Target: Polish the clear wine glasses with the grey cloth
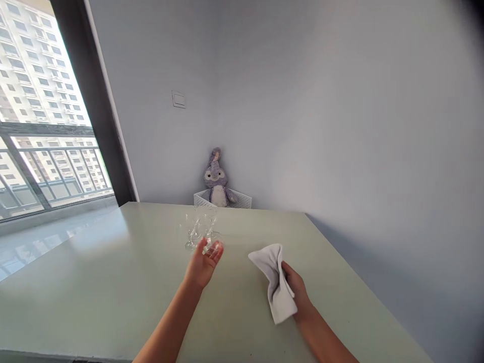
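Several clear stemmed glasses (pixel 192 234) stand in a group on the pale green table (pixel 151 292), left of the middle. My left hand (pixel 204 262) is at the near right side of the group, its fingers closed around one clear glass (pixel 208 246). That glass is see-through, so its outline is hard to make out. To the right, my right hand (pixel 297 290) grips a white cloth (pixel 274 277), which hangs in folds over the table with one corner pointing left.
Behind the table's far edge, a purple plush toy (pixel 216 177) sits in a white perforated basket (pixel 242 200). A wall runs along the right side, and a window (pixel 49 101) is at the left.
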`<act>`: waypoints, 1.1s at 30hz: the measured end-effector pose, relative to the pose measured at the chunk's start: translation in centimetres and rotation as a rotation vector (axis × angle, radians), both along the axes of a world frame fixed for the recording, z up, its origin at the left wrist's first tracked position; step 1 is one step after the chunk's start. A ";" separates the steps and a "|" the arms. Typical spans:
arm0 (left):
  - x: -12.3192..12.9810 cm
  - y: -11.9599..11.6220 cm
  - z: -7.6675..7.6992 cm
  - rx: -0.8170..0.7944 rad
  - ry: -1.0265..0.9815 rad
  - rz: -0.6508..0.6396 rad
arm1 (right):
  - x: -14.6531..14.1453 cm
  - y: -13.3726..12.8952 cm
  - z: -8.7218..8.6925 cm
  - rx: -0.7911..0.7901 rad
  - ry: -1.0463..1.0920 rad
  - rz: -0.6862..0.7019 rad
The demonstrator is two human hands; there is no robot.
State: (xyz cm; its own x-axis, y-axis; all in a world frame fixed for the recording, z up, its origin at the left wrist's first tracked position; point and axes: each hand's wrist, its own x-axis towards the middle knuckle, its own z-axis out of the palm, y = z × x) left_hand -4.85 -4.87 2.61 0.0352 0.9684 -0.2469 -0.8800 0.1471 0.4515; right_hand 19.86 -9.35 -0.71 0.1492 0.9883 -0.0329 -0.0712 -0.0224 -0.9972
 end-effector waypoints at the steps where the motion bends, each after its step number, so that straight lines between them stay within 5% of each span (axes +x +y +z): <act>1: 1.0 0.0 0.1 0.051 0.051 -0.042 | -0.3 0.4 0.7 0.035 0.010 -0.083; 5: 5.1 1.4 0.1 0.196 0.171 -0.042 | -2.7 1.9 2.5 0.337 -0.216 -0.310; 8: 7.1 2.8 -0.9 0.251 0.240 -0.061 | -5.0 2.8 1.8 0.545 -0.551 -0.146; 11: 7.6 3.3 -2.5 0.283 0.339 -0.086 | -6.4 3.5 0.0 0.627 -0.664 0.031; 19: 7.3 2.5 -4.4 0.415 0.722 -0.239 | -5.9 4.4 -3.3 0.270 -0.290 0.193; 22: 7.2 2.3 -3.9 0.438 0.819 -0.325 | -5.8 4.1 -2.7 0.108 0.099 0.220; 27: 6.0 2.5 -3.0 0.526 0.713 -0.407 | -5.4 3.6 -0.7 -0.136 0.690 0.224; 30: 5.6 2.8 -2.8 0.596 0.712 -0.366 | -5.4 3.2 -0.7 -0.080 0.584 0.257; 33: 5.4 3.2 -2.9 0.517 0.847 -0.382 | -5.9 2.5 -1.6 0.105 0.135 0.277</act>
